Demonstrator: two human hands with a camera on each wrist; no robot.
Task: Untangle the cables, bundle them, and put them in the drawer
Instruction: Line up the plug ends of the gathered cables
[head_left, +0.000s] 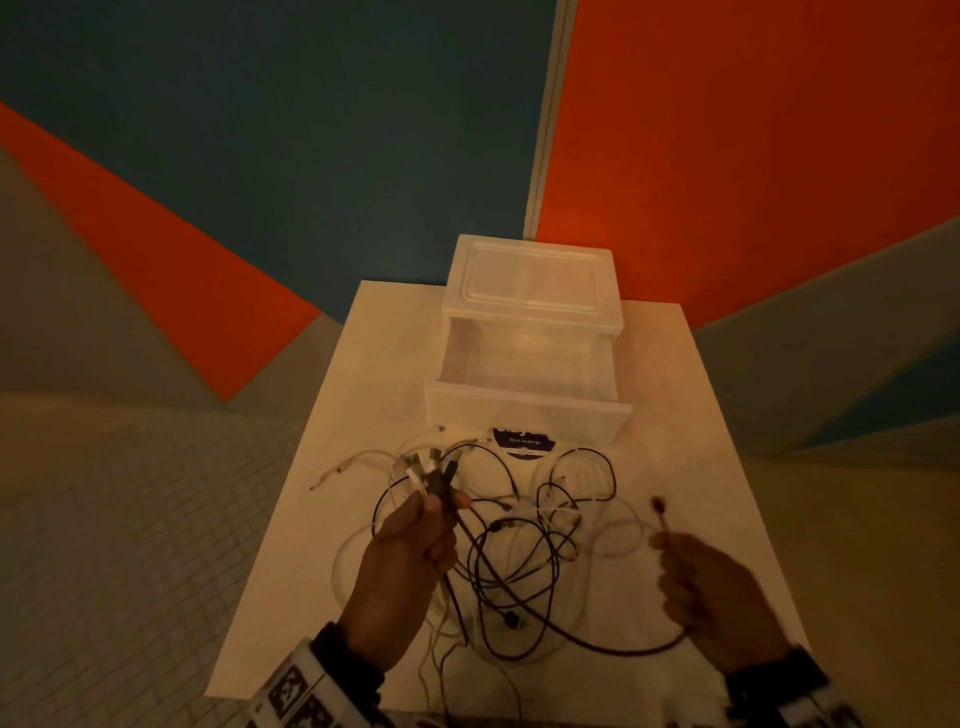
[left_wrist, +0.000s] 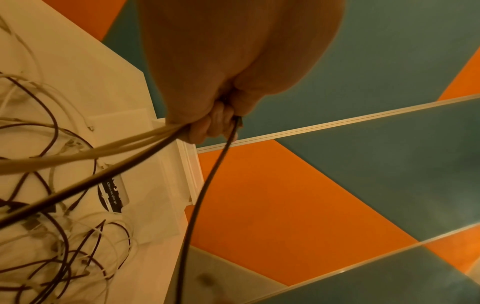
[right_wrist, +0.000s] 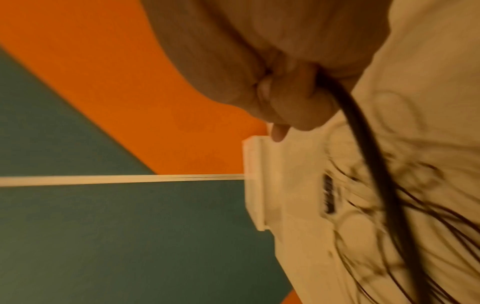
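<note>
Gripping a bunch of cable ends, the left hand (head_left: 410, 540) is raised above the near left part of the white worktop (head_left: 691, 415), its fingers curled round several black and white cords whose plugs (head_left: 426, 465) fan out above the fist. In the left wrist view the same hand (left_wrist: 207, 123) closes on pale and dark strands that run down to the heap below. Just to the right of it lies the tangle of cables (head_left: 524, 545), black and white loops crossing one another over the middle of the worktop, with a few white ends trailing off to the left. Behind the tangle, toward the wall, stands a clear plastic drawer unit (head_left: 530, 291) with its drawer (head_left: 524, 410) pulled out toward the person; nothing can be seen inside it. A dark label (head_left: 524, 441) lies on the worktop just in front of the drawer. Farther right, the right hand (head_left: 711, 592) pinches one dark cable near its end, and the plug (head_left: 658, 504) sticks up beyond the fingertips. The right wrist view is blurred but shows the fingers (right_wrist: 293, 102) curled round that dark cord. Patterned sleeves cover both wrists.
</note>
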